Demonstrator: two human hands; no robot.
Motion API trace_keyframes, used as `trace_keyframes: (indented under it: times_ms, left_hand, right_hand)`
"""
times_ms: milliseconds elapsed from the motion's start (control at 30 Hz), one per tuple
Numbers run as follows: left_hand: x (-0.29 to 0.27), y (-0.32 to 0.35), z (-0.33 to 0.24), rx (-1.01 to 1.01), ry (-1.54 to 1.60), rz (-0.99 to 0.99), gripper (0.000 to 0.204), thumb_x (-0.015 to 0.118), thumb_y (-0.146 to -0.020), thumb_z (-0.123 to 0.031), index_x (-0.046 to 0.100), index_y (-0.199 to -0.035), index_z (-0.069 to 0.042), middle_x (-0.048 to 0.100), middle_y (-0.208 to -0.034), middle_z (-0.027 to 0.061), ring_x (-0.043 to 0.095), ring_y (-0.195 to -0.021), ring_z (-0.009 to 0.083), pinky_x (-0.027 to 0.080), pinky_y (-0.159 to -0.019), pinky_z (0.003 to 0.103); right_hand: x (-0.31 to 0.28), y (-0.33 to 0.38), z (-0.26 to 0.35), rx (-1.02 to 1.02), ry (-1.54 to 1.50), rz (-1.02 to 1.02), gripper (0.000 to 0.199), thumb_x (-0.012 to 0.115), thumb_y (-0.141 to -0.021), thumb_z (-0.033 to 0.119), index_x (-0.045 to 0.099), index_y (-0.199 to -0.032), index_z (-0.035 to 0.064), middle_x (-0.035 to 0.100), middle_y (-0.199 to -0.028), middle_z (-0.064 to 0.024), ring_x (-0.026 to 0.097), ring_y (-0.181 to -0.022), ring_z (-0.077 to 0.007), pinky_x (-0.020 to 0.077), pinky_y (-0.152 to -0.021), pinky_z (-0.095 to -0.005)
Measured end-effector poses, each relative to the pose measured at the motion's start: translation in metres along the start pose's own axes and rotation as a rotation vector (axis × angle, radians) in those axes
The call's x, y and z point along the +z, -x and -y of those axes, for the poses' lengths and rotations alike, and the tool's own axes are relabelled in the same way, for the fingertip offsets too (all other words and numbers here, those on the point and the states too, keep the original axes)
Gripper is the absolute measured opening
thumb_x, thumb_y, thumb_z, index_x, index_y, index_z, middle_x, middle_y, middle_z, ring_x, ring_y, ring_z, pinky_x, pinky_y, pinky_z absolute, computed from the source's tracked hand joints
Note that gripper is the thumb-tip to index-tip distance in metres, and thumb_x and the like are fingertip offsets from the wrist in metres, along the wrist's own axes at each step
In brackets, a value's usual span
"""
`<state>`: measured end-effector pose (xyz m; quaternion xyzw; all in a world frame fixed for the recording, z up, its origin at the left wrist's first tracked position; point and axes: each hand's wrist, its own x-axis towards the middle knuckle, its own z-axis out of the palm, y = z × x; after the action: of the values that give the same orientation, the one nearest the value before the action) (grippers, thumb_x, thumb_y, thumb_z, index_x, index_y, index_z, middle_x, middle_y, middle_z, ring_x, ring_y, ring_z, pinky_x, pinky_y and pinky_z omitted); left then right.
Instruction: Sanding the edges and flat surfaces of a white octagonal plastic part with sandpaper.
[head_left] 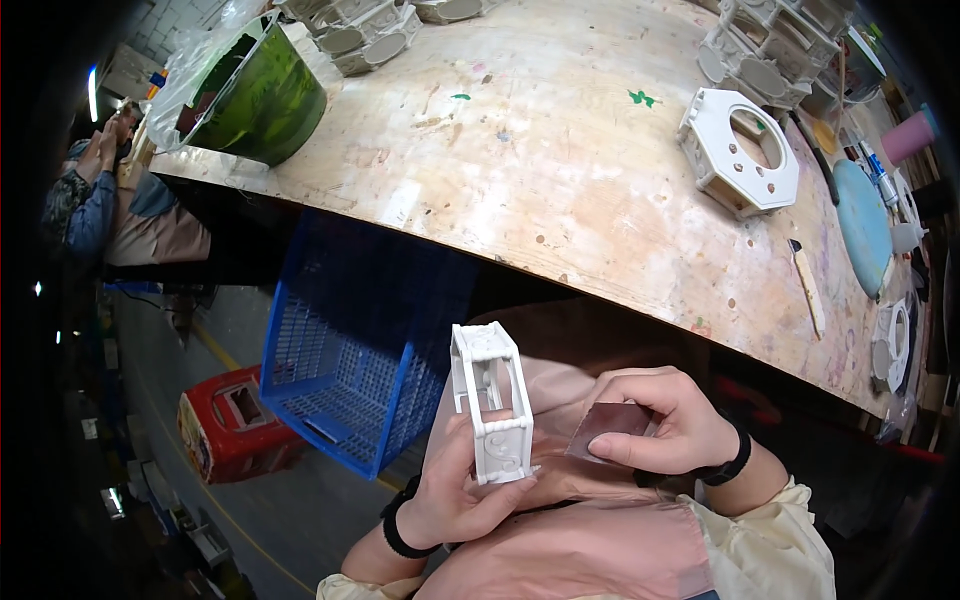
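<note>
My left hand (pixel 465 490) grips a small white open frame piece (pixel 503 445) with relief scrolls on its end panel. The piece stands upright over my lap, its slim posts leaving open gaps between them. Just to the right, my right hand (pixel 672 415) pinches a folded brown sheet of sandpaper (pixel 612 428), thumb on its face. Sandpaper and frame piece are apart. A pink apron (pixel 590 545) covers my lap below both hands.
Ahead is a stained wooden table (pixel 480 170) bearing a white octagonal piece (pixel 712 160), a knife (pixel 806 290), a blue disc (pixel 864 225) and a green bucket (pixel 265 105). A blue crate (pixel 385 400) and red stool (pixel 235 425) stand left. Another person (pixel 90 200) sits far left.
</note>
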<state>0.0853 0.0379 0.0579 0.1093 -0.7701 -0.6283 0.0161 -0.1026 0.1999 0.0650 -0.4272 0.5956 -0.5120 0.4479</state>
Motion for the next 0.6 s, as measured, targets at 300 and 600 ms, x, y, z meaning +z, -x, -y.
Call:
trace_keyframes:
  times_ms: [300, 600]
  left_hand:
    - [0.008, -0.001, 0.02, 0.178, -0.098, 0.081, 0.047, 0.067, -0.069, -0.005, 0.051, -0.113, -0.003, 0.056, -0.11, 0.0156, 0.054, -0.1, 0.0306, 0.039, -0.089, 0.041]
    - [0.013, -0.007, 0.026, 0.275, -0.269, 0.123, 0.058, 0.077, -0.063, -0.007, 0.05, -0.114, -0.002, 0.055, -0.113, 0.0172, 0.052, -0.106, 0.0362, 0.041, -0.091, 0.045]
  right_hand:
    - [0.01, -0.009, -0.008, -0.034, -0.647, 0.13, 0.018, 0.064, -0.084, 0.005, 0.061, -0.1, -0.0023, 0.054, -0.112, -0.0067, 0.05, -0.1, -0.0129, 0.0392, -0.087, -0.0259]
    - [0.016, -0.01, -0.005, -0.114, -0.606, 0.18, 0.022, 0.066, -0.082, 0.004, 0.062, -0.102, -0.002, 0.055, -0.108, -0.007, 0.052, -0.098, -0.0137, 0.0405, -0.085, -0.0251]
